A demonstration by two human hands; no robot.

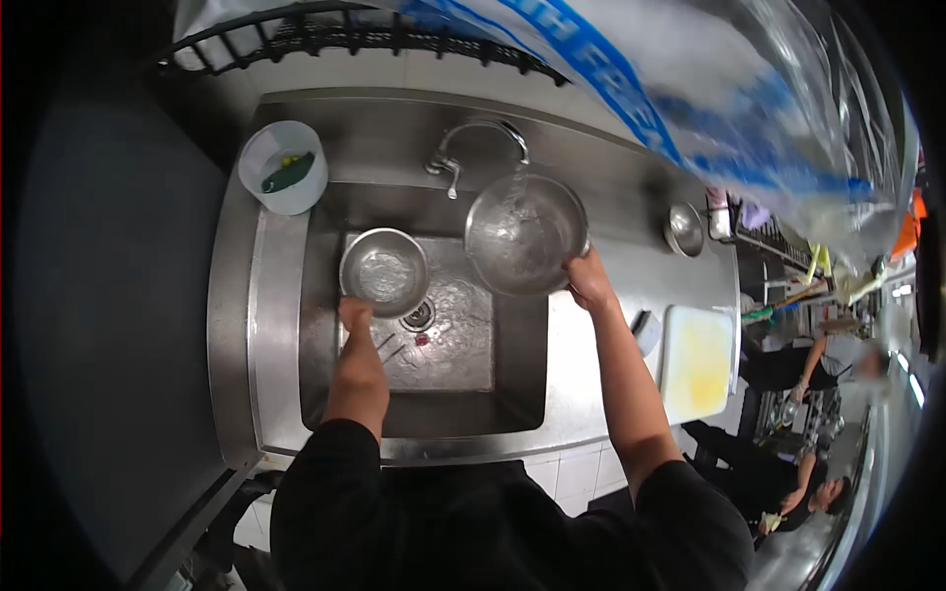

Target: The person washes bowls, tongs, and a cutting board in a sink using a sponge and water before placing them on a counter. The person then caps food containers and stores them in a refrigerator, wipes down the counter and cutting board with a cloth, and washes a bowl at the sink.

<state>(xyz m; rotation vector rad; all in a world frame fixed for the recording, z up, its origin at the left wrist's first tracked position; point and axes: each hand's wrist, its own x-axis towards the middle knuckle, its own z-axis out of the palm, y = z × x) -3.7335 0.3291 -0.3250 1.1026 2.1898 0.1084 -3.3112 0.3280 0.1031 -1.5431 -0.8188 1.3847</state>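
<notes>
My left hand (356, 313) is closed on the near rim of a small steel bowl (384, 271), which I hold over the left part of the sink (522, 394). Water glistens inside that bowl. In my right hand (589, 279) is the rim of a larger steel bowl (527, 236), tilted beneath the faucet (483, 128). A stream runs from the spout into this larger bowl. Below the bowls, the drain (419, 315) shows in the wet sink floor, with a small red scrap (422, 340) beside it.
A white bucket (284, 167) with green contents stands at the sink's back left corner. To the right are a cutting board (697, 362) and another steel bowl (684, 229). A plastic bag (680, 89) hangs overhead near a black rack (345, 32). Two people work far right.
</notes>
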